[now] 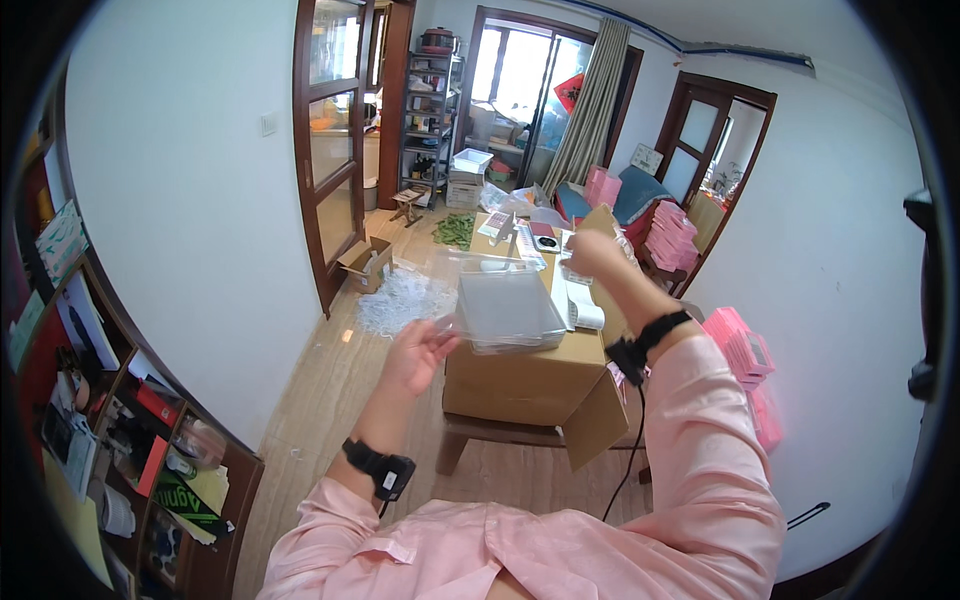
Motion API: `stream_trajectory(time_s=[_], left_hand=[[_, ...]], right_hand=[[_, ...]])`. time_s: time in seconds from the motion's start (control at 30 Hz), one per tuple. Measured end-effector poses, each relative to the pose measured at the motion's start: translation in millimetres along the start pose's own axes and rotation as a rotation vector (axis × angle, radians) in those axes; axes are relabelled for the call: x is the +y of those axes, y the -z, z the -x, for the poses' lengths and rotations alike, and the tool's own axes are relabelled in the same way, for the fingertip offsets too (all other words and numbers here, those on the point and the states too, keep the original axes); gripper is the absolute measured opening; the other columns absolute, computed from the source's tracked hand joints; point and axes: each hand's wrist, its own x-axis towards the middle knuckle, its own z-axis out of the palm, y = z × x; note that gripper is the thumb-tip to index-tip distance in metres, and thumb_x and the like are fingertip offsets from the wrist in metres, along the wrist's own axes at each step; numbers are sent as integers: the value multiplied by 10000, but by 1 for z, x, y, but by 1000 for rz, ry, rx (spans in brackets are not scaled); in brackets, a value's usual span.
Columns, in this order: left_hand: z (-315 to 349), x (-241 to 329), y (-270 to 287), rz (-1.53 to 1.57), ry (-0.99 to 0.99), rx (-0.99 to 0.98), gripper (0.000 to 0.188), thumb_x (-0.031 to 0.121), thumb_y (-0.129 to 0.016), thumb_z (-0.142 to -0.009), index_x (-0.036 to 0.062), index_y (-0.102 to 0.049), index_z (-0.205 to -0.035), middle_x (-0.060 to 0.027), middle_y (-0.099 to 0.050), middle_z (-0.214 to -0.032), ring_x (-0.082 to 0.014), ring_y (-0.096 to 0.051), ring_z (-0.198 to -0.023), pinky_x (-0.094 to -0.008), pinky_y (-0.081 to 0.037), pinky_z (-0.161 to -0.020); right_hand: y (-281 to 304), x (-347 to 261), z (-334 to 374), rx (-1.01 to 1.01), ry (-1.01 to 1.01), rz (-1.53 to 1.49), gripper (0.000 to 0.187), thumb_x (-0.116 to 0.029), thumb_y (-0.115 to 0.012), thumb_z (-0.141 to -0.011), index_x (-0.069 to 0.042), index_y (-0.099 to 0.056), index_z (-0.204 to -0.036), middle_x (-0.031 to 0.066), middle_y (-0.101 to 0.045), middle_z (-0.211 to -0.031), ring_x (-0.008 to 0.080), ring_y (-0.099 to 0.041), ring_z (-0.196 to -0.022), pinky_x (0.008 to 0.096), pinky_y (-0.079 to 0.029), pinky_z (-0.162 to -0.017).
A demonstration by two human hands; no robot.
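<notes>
The work seems to be at an early stage of one round: a clear plastic piece (453, 287) is lifted near the middle of the frame, and nothing can be made out inside it. The left hand (417, 354), just left of centre, appears to pinch its lower left edge between thumb and fingers. The right hand (597, 256), right of centre and higher, is curled up over the far side of the cardboard box (525, 385); whether it grips anything I cannot tell. A stack of clear plastic (512, 310) lies on the box top behind the lifted piece, so more of the same looks left to handle. A roll of white paper (586, 316) sits just right of the stack, seemingly unused for now. Pink packages are piled at the right of the frame (740, 347) and upper right (671, 237); they may be finished goods or stock not yet reached, and the view does not settle which. Whether the lifted piece is a bag or a plain sheet is also unclear.
</notes>
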Motion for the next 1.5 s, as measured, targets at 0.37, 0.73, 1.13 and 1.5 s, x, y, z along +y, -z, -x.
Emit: stream_trajectory(time_s=[0.37,0.73,1.13,1.5], left_hand=[[-64,-28,-41,-1210,86,-26,325,310,-678,-927,15,-595,-818,-101,-672,-729,-180,-657,-590,-290,-521,-548],[-84,6,-67,-1880,57,159,418,466,-712,-855,49,-685,-869,-74,-684,-730,-198,-653,-660,-336,-503,-619],[-131,31,-105,-1951,-81,59,398,450,-693,-865,63,-698,-959,-55,-682,-767,-210,-646,-693,-342,-500,-628],[-145,28,-96,-1708,14,70,333,381,-694,-893,55,-690,-960,-28,-657,-727,-135,-640,-703,-280,-495,-612]], right_hand=[[-73,71,-168,27,-261,-198,399,-254,-744,-770,-65,-725,-1121,174,-678,-1204,336,-646,-1124,427,-529,-937],[-222,64,-275,-31,-236,-355,557,-477,-825,-707,-22,-751,-1019,193,-724,-1043,346,-690,-1000,395,-537,-875],[-222,50,-303,-362,-659,-375,568,-432,-846,-704,-132,-723,-1170,67,-688,-1243,268,-660,-1152,335,-533,-927],[-225,78,-308,-184,-606,-862,491,-352,-841,-698,-54,-729,-1072,120,-711,-1110,288,-696,-988,379,-545,-817]])
